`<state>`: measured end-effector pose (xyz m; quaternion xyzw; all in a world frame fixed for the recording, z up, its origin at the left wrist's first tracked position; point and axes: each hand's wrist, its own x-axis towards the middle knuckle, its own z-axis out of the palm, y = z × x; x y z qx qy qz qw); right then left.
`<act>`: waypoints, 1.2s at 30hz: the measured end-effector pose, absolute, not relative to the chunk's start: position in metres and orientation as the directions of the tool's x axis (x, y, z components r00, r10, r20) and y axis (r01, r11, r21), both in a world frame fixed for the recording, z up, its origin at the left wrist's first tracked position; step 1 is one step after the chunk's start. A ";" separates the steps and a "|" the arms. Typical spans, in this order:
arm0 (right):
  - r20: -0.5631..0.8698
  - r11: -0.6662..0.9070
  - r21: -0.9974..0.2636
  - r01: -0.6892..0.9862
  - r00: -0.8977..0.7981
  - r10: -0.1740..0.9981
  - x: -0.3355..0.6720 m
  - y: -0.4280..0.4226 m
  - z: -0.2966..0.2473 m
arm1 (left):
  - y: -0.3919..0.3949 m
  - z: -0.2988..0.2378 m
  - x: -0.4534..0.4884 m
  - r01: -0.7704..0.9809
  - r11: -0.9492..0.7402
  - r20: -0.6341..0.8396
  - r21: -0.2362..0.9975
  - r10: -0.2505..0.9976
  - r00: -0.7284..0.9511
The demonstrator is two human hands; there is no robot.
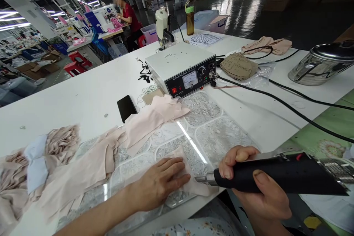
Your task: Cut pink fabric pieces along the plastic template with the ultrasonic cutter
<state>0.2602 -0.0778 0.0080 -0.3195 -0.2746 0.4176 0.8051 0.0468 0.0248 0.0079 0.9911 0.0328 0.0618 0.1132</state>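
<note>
My left hand lies flat, fingers together, pressing a small pale pink fabric piece onto a glass plate on the white table. My right hand is wrapped round the black handle of a handheld tool. The tool's metal tip touches the fabric's near right edge beside my left fingertips. A black cable leads from the tool's side toward a white control box with a meter and knobs.
More pink fabric pieces and a ruffled pile lie to the left. A black phone, a steel pot, a bottle and tan cups stand about. A person in red sews far behind.
</note>
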 end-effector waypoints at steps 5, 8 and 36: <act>0.194 0.458 -0.740 -0.492 0.496 0.846 0.260 -0.080 0.008 | 0.026 0.007 0.045 0.029 -0.977 0.074 0.210 0.045 0.996; 0.188 0.457 -0.739 -0.496 0.499 0.846 0.260 -0.081 0.008 | 0.027 0.007 0.043 0.021 -0.979 0.040 0.202 0.030 0.999; 0.205 0.470 -0.768 -0.435 0.528 0.824 0.255 -0.072 0.011 | 0.032 0.006 0.041 0.001 -0.981 0.009 0.195 0.003 1.000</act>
